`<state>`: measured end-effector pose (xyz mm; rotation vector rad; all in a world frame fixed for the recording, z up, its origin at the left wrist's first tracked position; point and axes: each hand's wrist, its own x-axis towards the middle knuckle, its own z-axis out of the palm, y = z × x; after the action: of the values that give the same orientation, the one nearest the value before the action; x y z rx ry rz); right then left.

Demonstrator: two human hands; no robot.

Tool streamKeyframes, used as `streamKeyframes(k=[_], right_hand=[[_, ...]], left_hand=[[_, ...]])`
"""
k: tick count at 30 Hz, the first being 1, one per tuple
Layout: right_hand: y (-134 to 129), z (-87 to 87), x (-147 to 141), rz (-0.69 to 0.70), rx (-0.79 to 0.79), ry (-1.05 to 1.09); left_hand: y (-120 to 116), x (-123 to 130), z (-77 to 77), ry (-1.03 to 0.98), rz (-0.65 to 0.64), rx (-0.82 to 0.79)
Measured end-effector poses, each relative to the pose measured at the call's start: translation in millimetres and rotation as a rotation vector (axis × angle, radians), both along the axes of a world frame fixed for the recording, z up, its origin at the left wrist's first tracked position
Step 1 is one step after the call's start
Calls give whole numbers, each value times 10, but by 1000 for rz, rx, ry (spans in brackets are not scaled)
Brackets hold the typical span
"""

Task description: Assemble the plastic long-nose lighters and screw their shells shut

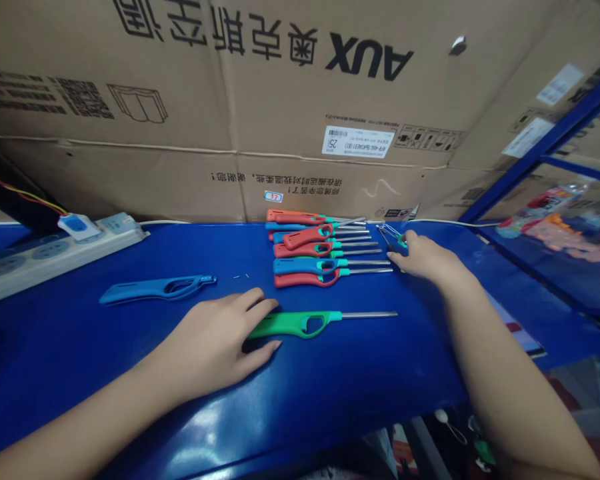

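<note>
Left hand (223,339) half-curled over green lighter (287,325), midway between front and back edges of bench (350,380); grip firmness, can't tell. Right hand (425,259) pinches teal-handled pliers (399,244) near back edge. Best: steady lighter flat, lift pliers clear of piled lighters (297,267).

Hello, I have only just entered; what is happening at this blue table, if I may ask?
A person's left hand is around the handle end of a green lighter lying on the table. The right hand is at a small teal-handled tool, partly hidden, beside a pile of lighters. Farther left lies a blue handle with no long metal rod.
</note>
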<state>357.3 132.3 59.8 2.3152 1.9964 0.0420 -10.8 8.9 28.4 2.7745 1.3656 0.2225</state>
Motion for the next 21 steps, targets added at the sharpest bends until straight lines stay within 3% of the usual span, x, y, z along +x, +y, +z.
streamKeyframes(k=[4,9,11,14,16,19,21], right_hand=[[55,-34,88,43,-101,27],[-49,142,67,20,34,41],[-130,236,19,29,264,130],[-262,326,-152,189,849,472],[-353,334,-357,291,1040,656],[-488,275,-771,492,912,870],[-555,203,-1057,798,649,1024]], left_hand=[[-23,18,49,-14,24,-86],[-86,64,67,-75,19,-148],[-116,87,52,-111,22,-190],[-162,127,14,-153,11,-233],[-184,149,-15,-177,-4,-237],[-196,167,-47,-203,-12,-229],[-195,172,-56,-214,-12,-219]])
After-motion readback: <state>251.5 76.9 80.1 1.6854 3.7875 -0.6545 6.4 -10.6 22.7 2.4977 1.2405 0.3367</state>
